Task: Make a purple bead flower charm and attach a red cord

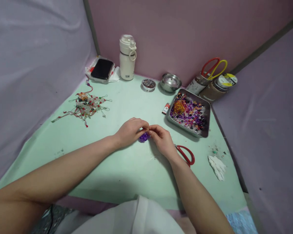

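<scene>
On a smooth mint table (127,172), left hand (130,131) and right hand (163,140) pinch knobbly purple beads (144,137).

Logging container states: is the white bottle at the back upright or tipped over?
Upright. The white bottle stands on its base on the green table, lid on top.

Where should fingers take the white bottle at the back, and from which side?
Around the straight body of the white bottle, below the lid, coming from the front right. It stands upright close to the pink wall, with the phone near its left; its right side is free. The left hand and right hand both pinch the purple bead cluster.
</scene>
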`<state>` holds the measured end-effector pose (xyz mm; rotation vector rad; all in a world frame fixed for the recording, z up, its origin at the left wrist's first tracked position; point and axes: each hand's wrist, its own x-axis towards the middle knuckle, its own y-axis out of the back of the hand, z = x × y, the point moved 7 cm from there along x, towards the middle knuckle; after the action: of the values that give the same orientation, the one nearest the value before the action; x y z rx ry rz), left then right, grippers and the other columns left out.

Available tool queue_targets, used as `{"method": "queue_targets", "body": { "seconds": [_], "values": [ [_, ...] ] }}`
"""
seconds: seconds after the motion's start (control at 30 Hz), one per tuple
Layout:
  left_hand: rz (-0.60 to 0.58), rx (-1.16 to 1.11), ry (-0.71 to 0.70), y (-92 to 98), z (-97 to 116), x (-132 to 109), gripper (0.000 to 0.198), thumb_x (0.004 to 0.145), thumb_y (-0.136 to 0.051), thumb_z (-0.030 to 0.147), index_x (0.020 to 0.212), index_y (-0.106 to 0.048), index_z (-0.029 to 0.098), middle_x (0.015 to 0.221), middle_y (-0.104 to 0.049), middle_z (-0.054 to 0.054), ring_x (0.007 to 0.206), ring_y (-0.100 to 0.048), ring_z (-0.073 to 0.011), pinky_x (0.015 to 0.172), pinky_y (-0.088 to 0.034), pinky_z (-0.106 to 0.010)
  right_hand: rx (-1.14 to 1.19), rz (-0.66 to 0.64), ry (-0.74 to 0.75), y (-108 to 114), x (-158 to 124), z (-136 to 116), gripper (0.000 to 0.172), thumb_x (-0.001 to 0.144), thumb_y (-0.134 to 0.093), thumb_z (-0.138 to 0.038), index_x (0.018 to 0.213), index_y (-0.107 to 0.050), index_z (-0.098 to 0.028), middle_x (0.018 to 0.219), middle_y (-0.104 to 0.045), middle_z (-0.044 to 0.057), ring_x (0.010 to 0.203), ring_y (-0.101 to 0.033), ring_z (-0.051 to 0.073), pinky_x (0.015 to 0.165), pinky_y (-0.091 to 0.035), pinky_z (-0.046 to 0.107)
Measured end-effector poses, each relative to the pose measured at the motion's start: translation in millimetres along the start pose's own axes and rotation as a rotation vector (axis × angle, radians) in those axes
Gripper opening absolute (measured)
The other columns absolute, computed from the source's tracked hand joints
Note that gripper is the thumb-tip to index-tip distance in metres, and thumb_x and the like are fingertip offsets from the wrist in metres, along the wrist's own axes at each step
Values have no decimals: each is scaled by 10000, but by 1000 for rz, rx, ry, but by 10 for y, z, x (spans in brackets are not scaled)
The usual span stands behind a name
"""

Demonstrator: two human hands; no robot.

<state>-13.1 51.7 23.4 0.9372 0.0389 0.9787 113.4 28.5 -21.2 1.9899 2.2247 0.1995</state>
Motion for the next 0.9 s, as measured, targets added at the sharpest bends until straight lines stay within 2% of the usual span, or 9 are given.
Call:
{"method": "queue_targets", "body": {
  "seconds": [0.13, 0.27, 0.47, 0.67, 0.8, 0.9],
  "values": [
    [71, -33, -54, -6, -10, -18, 32, 865, -563, 176, 857, -592, 185, 824, -674, -19, 793, -605, -146, 785, -459, -305, 20, -3, -43, -14, 28, 23, 164, 801, -596, -288, 901, -669, -181, 852, -684, 30, 777, -594, 157, 770, -455, 312],
    [112, -83, -31, -5, -45, -34, 34, 866, -564, 187, 851, -594, 188, 820, -667, -18, 790, -600, -141, 767, -474, -292, -20, 16, -72, -11, 32, 12, 189, 784, -604, -337, 856, -663, -172, 811, -663, 29, 734, -570, 150, 723, -437, 295],
    [135, -118, 60, 16, -89, -42, 31, 850, -567, 195, 846, -598, 197, 824, -677, -10, 787, -614, -138, 774, -482, -298, -108, 57, -124, 66, 0, -47, 171, 770, -570, -354, 764, -608, -187, 667, -551, -20, 601, -457, 120, 595, -363, 257],
    [155, -185, 145, 36, -146, -47, 36, 833, -578, 206, 824, -612, 200, 813, -690, 4, 771, -633, -128, 768, -498, -282, -5, 7, -213, 117, -54, -42, 161, 786, -530, -359, 757, -563, -204, 617, -477, -47, 552, -390, 108, 548, -313, 248],
    [133, -291, 231, 13, -209, -56, 105, 832, -580, 238, 895, -655, 201, 846, -726, -3, 797, -674, -138, 786, -522, -278, 44, -30, -186, 114, -65, -42, 215, 829, -530, -420, 814, -548, -206, 649, -475, -40, 577, -395, 110, 537, -291, 244],
    [123, -295, 319, 38, -278, -67, 184, 837, -566, 263, 959, -689, 202, 874, -747, -17, 827, -693, -161, 800, -535, -294, -21, -22, -149, 155, -65, -56, 193, 839, -519, -398, 799, -528, -209, 621, -453, -46, 557, -367, 112, 545, -292, 252]
  ]
}}
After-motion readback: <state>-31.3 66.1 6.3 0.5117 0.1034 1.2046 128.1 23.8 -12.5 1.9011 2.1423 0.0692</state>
